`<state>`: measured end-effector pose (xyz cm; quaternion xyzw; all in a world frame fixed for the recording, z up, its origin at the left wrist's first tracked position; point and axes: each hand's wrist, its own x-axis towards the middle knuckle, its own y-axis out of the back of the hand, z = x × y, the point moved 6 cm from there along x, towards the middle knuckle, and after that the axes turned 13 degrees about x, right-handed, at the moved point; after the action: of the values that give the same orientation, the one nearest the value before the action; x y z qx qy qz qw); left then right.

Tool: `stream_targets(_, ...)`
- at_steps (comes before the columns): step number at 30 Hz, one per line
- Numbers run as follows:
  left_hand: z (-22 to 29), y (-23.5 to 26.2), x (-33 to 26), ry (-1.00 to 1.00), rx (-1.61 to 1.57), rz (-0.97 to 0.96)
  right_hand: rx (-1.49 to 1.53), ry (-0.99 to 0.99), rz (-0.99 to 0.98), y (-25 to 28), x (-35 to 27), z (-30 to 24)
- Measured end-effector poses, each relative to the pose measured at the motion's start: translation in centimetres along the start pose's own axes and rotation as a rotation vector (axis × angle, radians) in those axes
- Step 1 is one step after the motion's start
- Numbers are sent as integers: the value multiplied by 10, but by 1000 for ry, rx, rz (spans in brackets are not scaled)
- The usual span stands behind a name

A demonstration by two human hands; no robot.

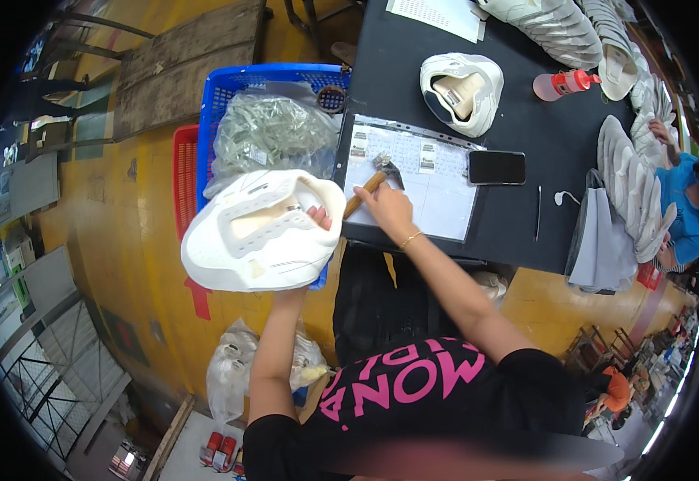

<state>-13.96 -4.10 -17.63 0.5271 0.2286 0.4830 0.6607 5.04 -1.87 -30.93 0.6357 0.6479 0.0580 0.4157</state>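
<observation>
My left hand (318, 217) grips a white sneaker upper (229, 252) from the heel side. Its fingertips show inside the shoe's opening, while the rest of the hand is behind the shoe. The upper is held in the air, in front of a blue basket. In my right hand (389, 210) is a hammer (365, 191) with a wooden handle and a metal head. The hammer's head lies over a sheet of paper in a clear sleeve (438, 207) at the table's left edge. Hammer and shoe are apart, though close together.
The blue basket (205, 152) holds clear plastic bags (269, 128), with a red basket (185, 172) beside it. On the black table (397, 48) are another white sneaker (486, 80), a phone (497, 167), a pen (538, 212), a red-capped bottle (562, 84) and stacked uppers (558, 32).
</observation>
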Motion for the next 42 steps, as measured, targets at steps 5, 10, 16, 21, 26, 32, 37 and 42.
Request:
stream_targets(5,-18,-45,58,-235,121,9,334,-170,136,-2,-4,23)
stream_targets(10,-21,-82,98,-456,211,14,1071,-550,-267,25,-37,54)
stream_targets(16,-19,-118,125,-632,307,29,208,151,192,95,-37,41)
stream_targets(21,-17,-131,128,-647,316,-48,221,435,310,95,-18,26)
stream_targets(26,-16,-134,126,-771,404,-2,28,567,275,78,8,24)
stream_targets(32,-13,-132,117,-831,425,-46,-3,558,229,74,23,25)
stream_targets(37,8,-126,95,-377,135,-60,-51,549,230,75,22,28)
stream_targets(42,-8,-138,86,135,-321,57,-24,539,236,71,27,36)
